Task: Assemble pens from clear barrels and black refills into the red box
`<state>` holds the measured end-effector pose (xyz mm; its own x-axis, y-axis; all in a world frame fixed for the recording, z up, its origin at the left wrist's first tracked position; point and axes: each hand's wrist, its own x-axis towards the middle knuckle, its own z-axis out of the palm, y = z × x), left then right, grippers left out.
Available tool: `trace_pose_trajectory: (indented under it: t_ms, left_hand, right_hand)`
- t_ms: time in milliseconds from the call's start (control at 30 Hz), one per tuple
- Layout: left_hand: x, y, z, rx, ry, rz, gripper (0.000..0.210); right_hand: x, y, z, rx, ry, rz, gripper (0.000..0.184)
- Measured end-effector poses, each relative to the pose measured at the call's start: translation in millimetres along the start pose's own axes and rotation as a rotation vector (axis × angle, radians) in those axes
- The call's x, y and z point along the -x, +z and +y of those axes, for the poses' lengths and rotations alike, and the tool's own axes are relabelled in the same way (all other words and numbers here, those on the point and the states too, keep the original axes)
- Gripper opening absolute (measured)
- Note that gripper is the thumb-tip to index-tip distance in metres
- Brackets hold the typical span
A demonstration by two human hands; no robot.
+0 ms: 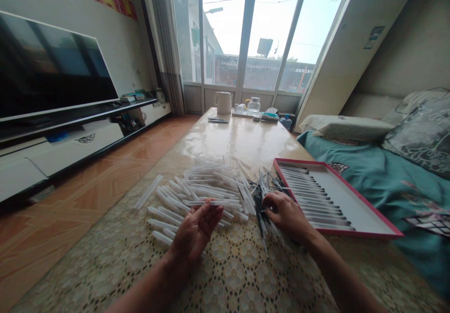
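My left hand (pixel 200 226) is closed, with a translucent white pen barrel (pixel 202 202) lying level between thumb and fingers. Around and beyond it spreads a loose heap of similar pen barrels (pixel 211 170). To the right, my right hand (pixel 283 213) has its thumb and fingers curled together over a pile of thin pen refills (pixel 260 186) with dark parts, and seems to pinch one; its fingertips are partly hidden. Just right of this hand, a shallow box (pixel 355 198) with a pink-red rim contains a row of dark-ended pens (pixel 318 195).
A patterned cover lies over the long table (pixel 242 275). At its far end stand a kettle (pixel 223 103), a glass jug (pixel 253 104) and a tissue pack (pixel 270 115). A sofa (pixel 351 158) flanks the right side, a TV cabinet (pixel 80 144) the left.
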<state>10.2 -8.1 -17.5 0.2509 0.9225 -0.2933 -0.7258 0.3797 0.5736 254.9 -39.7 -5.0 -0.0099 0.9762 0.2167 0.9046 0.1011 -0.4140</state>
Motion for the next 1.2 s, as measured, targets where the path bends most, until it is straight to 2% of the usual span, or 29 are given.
trace_pose_trajectory:
  t_ms: [100, 200, 267, 467, 567, 933, 1067, 1200]
  left_hand:
    - [1.7, 1.0, 0.7, -0.050, 0.006, 0.001, 0.011]
    - [3.6, 4.1, 1.3, -0.112, 0.003, -0.006, 0.008]
    - [4.3, 5.8, 1.0, -0.148, 0.010, -0.017, 0.008]
    - [3.6, 4.3, -1.0, -0.176, 0.026, -0.029, 0.016]
    - [3.6, 2.6, -1.3, -0.191, 0.012, -0.055, 0.017]
    - [3.6, 3.8, -2.9, -0.234, -0.011, -0.109, 0.019]
    - [2.8, 4.2, -2.9, -0.241, -0.015, -0.160, 0.020]
    - [2.5, 3.6, -3.1, -0.253, -0.011, -0.190, 0.020]
  right_hand:
    - [1.6, 4.5, -4.5, 0.055, -0.038, -0.020, 0.013]
    - [0.8, 5.7, -10.7, 0.028, -0.062, 0.015, 0.011]
    - [0.3, 6.6, -19.1, -0.102, -0.073, 0.055, 0.010]
    - [5.6, 25.9, -56.1, -0.732, -0.031, 0.075, 0.007]
    - [7.9, 37.5, -64.9, -0.892, -0.017, 0.080, 0.009]
    - [6.1, 40.9, -66.4, -1.052, 0.002, 0.074, 0.010]
    - [5.3, 43.5, -67.5, -1.115, 0.071, 0.060, 0.016]
    - [5.6, 49.9, -64.5, -1.084, 0.140, 0.016, 0.027]
